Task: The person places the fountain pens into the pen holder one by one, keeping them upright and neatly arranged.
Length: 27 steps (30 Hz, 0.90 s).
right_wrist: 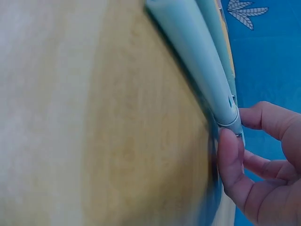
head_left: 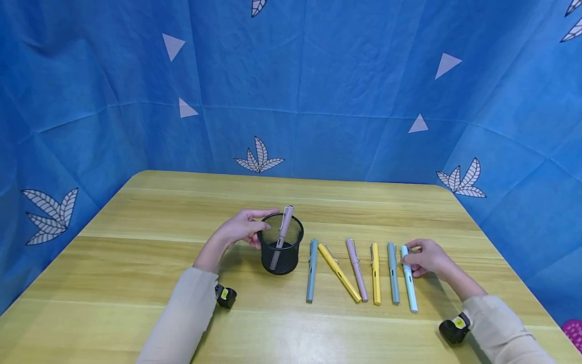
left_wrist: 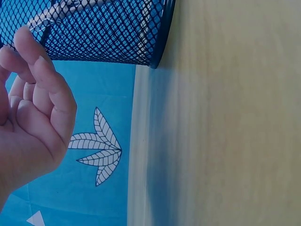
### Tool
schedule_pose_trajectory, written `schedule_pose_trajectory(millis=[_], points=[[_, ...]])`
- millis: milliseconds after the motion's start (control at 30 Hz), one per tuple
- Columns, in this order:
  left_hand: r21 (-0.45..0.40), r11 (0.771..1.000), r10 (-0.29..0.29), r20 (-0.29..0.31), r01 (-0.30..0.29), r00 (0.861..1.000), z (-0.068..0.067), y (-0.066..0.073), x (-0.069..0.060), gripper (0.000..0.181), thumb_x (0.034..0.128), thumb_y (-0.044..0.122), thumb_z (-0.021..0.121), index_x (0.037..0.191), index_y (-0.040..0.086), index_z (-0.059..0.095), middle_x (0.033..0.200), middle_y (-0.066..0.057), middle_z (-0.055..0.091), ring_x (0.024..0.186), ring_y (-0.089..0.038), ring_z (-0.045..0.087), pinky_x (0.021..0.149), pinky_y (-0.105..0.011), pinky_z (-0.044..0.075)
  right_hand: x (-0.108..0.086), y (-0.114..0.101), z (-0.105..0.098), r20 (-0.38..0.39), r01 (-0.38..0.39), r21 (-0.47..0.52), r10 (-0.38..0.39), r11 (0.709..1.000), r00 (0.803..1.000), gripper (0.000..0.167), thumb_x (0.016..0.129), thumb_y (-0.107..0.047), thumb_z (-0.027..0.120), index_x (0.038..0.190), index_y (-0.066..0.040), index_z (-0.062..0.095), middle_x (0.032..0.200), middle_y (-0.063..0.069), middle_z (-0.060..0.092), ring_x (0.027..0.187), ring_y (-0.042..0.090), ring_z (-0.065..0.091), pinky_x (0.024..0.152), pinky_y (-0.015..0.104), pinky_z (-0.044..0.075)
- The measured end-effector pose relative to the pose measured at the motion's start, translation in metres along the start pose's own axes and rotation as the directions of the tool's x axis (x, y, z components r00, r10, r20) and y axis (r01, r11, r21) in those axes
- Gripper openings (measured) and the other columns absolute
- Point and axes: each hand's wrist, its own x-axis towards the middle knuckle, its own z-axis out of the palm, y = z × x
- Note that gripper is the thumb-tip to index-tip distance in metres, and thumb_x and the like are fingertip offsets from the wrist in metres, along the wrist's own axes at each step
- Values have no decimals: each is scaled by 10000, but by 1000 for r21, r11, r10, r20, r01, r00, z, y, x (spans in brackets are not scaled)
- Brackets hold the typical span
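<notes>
A black mesh pen holder (head_left: 281, 260) stands upright on the table, with one pale purple pen (head_left: 285, 225) leaning inside it. My left hand (head_left: 241, 228) holds the holder at its left side, thumb and index finger at the rim; the left wrist view shows the fingers (left_wrist: 35, 52) against the mesh wall (left_wrist: 103, 40). At the right end of a row of pens, my right hand (head_left: 427, 258) pinches the capped upper end of a light blue pen (head_left: 410, 288) between thumb and fingers. That pen's barrel (right_wrist: 193, 52) points toward the near side.
Between the hands lie a grey-blue pen (head_left: 311, 273), a slanted yellow pen (head_left: 340, 274), a purple pen (head_left: 356, 270), another yellow pen (head_left: 376, 275) and another grey-blue pen (head_left: 393, 275). Behind the wooden table (head_left: 182, 202) hangs a blue patterned cloth (head_left: 336, 76).
</notes>
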Motion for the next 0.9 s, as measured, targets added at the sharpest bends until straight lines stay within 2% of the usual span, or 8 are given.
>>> schedule_pose_trajectory(millis=[33, 100, 267, 433, 533, 633, 800, 900], points=[[0, 1000, 1, 0, -1, 1000, 0, 0, 0, 513, 839, 77, 532, 1330, 203, 453, 778, -113, 529, 455, -148, 544, 575, -395, 530, 0, 0, -1, -7, 3, 2, -3, 1000, 1000, 486, 778, 10, 594, 1150, 195, 342, 690, 88, 519, 502, 132, 523, 488, 294, 517], [1, 1000, 5, -1, -5, 1000, 0, 0, 0, 514, 840, 75, 531, 1333, 198, 449, 799, -114, 523, 456, -150, 545, 571, -389, 530, 0, 0, -2, -19, 6, 6, -6, 1000, 1000, 474, 784, 13, 587, 1148, 176, 332, 702, 89, 532, 505, 129, 521, 483, 282, 510], [-1, 1000, 0, -2, 0, 1000, -1, -1, 0, 514, 837, 73, 536, 1327, 204, 457, 580, -44, 428, 451, -165, 546, 583, -409, 529, 1, 2, -4, -27, 2, 21, -1, 1000, 1000, 494, 796, 7, 588, 1168, 171, 307, 682, 73, 546, 518, 122, 519, 490, 266, 506], [-6, 1000, 11, 10, -11, 1000, -1, -1, 1, 521, 835, 78, 537, 1336, 184, 445, 726, -89, 499, 448, -150, 542, 564, -388, 530, 1, 4, -5, -31, 24, 1, -24, 1000, 999, 523, 809, -43, 603, 1202, 160, 324, 693, 40, 560, 583, 136, 515, 517, 277, 493], [-14, 1000, 14, 13, -14, 1000, -1, -1, 1, 519, 836, 72, 538, 1338, 162, 440, 579, -51, 482, 431, -145, 533, 548, -372, 529, 2, 6, -6, -29, 43, -9, -43, 999, 999, 522, 826, -70, 604, 1218, 151, 340, 738, 36, 588, 617, 150, 534, 538, 293, 491], [-16, 1000, 13, 14, -13, 1000, -1, 0, 1, 518, 836, 64, 536, 1337, 150, 440, 435, -8, 404, 417, -144, 525, 541, -368, 529, 2, 8, -7, -26, 41, 34, -40, 999, 999, 527, 833, -68, 600, 1239, 143, 336, 770, 51, 606, 610, 161, 559, 544, 316, 513], [-13, 1000, 9, 14, -9, 1000, 0, 1, 1, 514, 840, 59, 529, 1337, 152, 439, 436, -1, 406, 417, -141, 522, 534, -357, 527, 2, 8, -7, -6, 28, 141, -28, 990, 1000, 565, 845, -41, 579, 1296, 126, 283, 774, 76, 585, 581, 162, 553, 547, 354, 531], [-13, 1000, 9, 14, -8, 1000, 0, 0, 1, 518, 839, 57, 531, 1339, 154, 437, 485, -15, 444, 422, -140, 527, 534, -351, 527, 2, 6, -7, 4, 46, 160, -47, 986, 999, 571, 853, -30, 566, 1310, 131, 264, 787, 92, 579, 591, 167, 560, 559, 366, 534]])
